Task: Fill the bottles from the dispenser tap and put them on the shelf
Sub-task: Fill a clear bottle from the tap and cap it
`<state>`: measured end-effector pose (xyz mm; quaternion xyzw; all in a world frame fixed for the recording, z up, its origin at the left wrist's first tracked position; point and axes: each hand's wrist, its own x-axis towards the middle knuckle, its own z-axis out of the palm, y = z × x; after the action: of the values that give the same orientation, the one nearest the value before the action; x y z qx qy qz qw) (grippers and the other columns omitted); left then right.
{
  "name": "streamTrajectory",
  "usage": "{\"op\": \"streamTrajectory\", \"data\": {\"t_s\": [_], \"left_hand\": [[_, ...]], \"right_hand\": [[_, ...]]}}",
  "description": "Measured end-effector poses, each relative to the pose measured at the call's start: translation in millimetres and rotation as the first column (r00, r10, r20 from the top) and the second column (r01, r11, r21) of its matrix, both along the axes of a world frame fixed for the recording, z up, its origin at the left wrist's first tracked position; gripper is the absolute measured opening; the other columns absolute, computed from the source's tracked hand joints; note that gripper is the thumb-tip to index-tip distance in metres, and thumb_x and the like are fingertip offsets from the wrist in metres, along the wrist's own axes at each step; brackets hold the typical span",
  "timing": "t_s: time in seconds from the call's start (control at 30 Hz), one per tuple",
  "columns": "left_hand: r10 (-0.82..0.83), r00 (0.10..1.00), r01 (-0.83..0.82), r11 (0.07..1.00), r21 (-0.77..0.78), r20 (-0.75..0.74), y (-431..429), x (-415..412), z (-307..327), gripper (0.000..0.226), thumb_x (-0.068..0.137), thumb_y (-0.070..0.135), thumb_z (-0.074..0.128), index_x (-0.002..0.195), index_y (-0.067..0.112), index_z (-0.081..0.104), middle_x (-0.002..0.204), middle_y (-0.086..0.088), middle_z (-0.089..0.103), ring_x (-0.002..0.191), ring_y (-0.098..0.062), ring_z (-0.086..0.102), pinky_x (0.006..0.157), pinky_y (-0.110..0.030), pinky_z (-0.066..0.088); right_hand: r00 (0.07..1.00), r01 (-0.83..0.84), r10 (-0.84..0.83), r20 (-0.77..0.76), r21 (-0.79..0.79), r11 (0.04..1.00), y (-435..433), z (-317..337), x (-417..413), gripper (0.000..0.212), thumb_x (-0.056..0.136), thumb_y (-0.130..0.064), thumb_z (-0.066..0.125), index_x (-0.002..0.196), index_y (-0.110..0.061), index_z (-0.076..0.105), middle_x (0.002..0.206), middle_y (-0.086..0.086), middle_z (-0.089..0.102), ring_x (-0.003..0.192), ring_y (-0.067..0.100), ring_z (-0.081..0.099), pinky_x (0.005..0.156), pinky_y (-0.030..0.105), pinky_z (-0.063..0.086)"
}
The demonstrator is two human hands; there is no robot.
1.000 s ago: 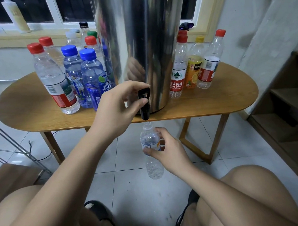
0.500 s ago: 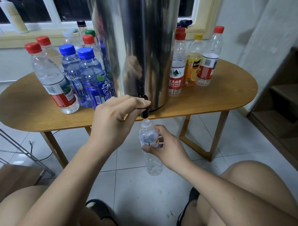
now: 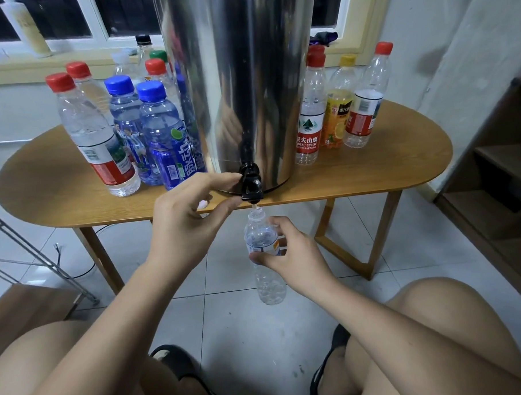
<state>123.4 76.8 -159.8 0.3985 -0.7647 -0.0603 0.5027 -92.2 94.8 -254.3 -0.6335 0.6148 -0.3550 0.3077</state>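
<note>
A tall steel dispenser (image 3: pixel 242 78) stands on the wooden table (image 3: pixel 371 174), its black tap (image 3: pixel 250 184) hanging over the front edge. My left hand (image 3: pixel 188 221) pinches the tap from the left between forefinger and thumb; a small white thing shows inside its curled fingers. My right hand (image 3: pixel 297 258) grips a small clear uncapped bottle (image 3: pixel 267 283) around its label, upright, its mouth right under the spout. The bottle looks nearly empty. A wooden shelf (image 3: pixel 497 169) stands at the right.
Several capped bottles (image 3: pixel 125 128) crowd the table left of the dispenser, and three more (image 3: pixel 336 110) stand to its right. A metal rack (image 3: pixel 31 252) leans at the left. My bare knees frame the tiled floor below.
My left hand has pushed the tap lever down from upright and now pinches the tap. My right hand has raised the bottle until its mouth sits under the spout.
</note>
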Motion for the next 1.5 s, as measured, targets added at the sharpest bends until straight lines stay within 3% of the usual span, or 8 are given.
{"op": "streamTrajectory", "data": {"t_s": [0.13,0.3,0.5,0.73,0.9,1.17,1.33,1.5], "left_hand": [[0.025,0.998,-0.012,0.979,0.203,-0.064,-3,4,-11,0.031,0.095,0.024,0.084,0.126,0.026,0.076,0.11,0.015,0.079,0.111,-0.004,0.075,0.091,-0.042,0.062],[0.001,1.0,-0.006,0.902,0.433,0.012,-11,4,-33,0.034,0.092,0.044,0.085,0.121,0.045,0.067,0.109,0.02,0.077,0.104,0.003,0.073,0.089,-0.042,0.064],[-0.108,0.992,0.04,0.775,0.63,0.07,-13,-3,-51,0.063,0.08,0.073,0.078,0.133,0.04,0.066,0.12,0.019,0.075,0.107,0.006,0.072,0.095,-0.036,0.064],[-0.124,0.989,0.042,0.744,0.667,0.076,-11,-9,-53,0.047,0.091,0.055,0.08,0.134,0.04,0.067,0.123,0.019,0.074,0.106,0.002,0.073,0.092,-0.035,0.065],[-0.11,0.99,0.026,0.745,0.666,0.084,-11,-10,-53,0.045,0.093,0.055,0.079,0.134,0.042,0.066,0.125,0.02,0.072,0.104,0.004,0.072,0.089,-0.031,0.065],[-0.098,0.992,0.02,0.744,0.668,0.079,-12,-10,-53,0.046,0.093,0.052,0.08,0.135,0.039,0.067,0.127,0.02,0.072,0.102,0.004,0.072,0.087,-0.027,0.064],[-0.09,0.992,0.009,0.751,0.66,0.089,-13,-11,-53,0.044,0.094,0.051,0.079,0.135,0.038,0.068,0.127,0.021,0.072,0.101,0.006,0.071,0.087,-0.027,0.064],[-0.089,0.991,0.003,0.752,0.66,0.097,-14,-11,-55,0.044,0.094,0.052,0.079,0.134,0.039,0.067,0.127,0.02,0.071,0.102,0.006,0.071,0.087,-0.027,0.064]], "right_hand": [[1.0,-0.002,0.002,0.005,-0.004,1.0,0,1,0,0.077,0.081,-0.054,0.09,0.146,-0.038,0.051,0.13,-0.018,0.065,0.11,0.005,0.066,0.094,0.022,0.056],[0.999,-0.011,0.011,0.035,-0.004,1.0,1,2,2,0.074,0.082,-0.05,0.091,0.143,-0.039,0.052,0.126,-0.022,0.066,0.107,-0.001,0.065,0.088,0.016,0.051],[0.998,-0.024,0.024,0.06,-0.002,1.0,2,5,2,0.07,0.084,-0.048,0.091,0.142,-0.041,0.052,0.121,-0.025,0.066,0.103,-0.015,0.063,0.078,0.004,0.049],[0.997,-0.044,0.044,0.06,0.007,0.999,3,4,2,0.073,0.085,-0.047,0.09,0.146,-0.041,0.05,0.13,-0.02,0.069,0.107,-0.001,0.067,0.087,0.013,0.053],[0.997,-0.051,0.049,0.06,0.025,0.998,3,7,3,0.074,0.087,-0.045,0.089,0.149,-0.041,0.049,0.131,-0.022,0.066,0.1,-0.008,0.062,0.079,0.007,0.046],[0.997,-0.047,0.045,0.062,0.037,0.998,1,6,5,0.074,0.087,-0.045,0.089,0.148,-0.041,0.049,0.133,-0.02,0.068,0.103,-0.004,0.064,0.082,0.009,0.046],[0.997,-0.035,0.031,0.074,0.045,0.998,-1,4,7,0.073,0.085,-0.048,0.089,0.146,-0.043,0.048,0.132,-0.018,0.069,0.112,0.005,0.067,0.091,0.021,0.056],[0.997,-0.032,0.028,0.076,0.049,0.998,-1,3,8,0.074,0.085,-0.048,0.09,0.147,-0.043,0.048,0.132,-0.017,0.069,0.114,0.006,0.068,0.092,0.022,0.056]]}}
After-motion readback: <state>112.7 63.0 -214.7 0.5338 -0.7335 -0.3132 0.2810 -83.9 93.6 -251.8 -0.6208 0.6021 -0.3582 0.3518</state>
